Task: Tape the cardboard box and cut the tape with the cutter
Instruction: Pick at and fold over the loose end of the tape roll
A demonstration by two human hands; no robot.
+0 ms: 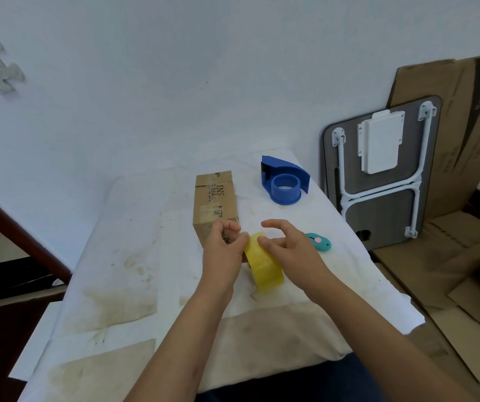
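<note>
- Yellow roll of tape (265, 264), held up on edge just above the table (117, 256), close in front of the cardboard box (215, 203).
- Left hand (223, 250) clamped on the left side of the roll, fingers curled round its rim, knuckles against the near end of the box.
- Right hand (288, 250) on the right side of the roll, thumb pressed to the top of the outer band, remaining fingers spread and loosely curved above it; whether those fingers touch the roll, cannot tell.
- Box lying flat on the table, long side running away from the person, flaps shut, old strips of tape and black print across its top.
- Small teal cutter (320, 241) with a pink button, flat on the table just right of the box's near end, partly behind the right hand.
- Blue tape dispenser (283, 184), with no roll on its hub, on the table to the right of the box's far end.
- Table covered with a stained white sheet.
- Folded lap desk (378, 175), legs outward, propped against flattened cardboard (465, 126), well to the right of the box.
</note>
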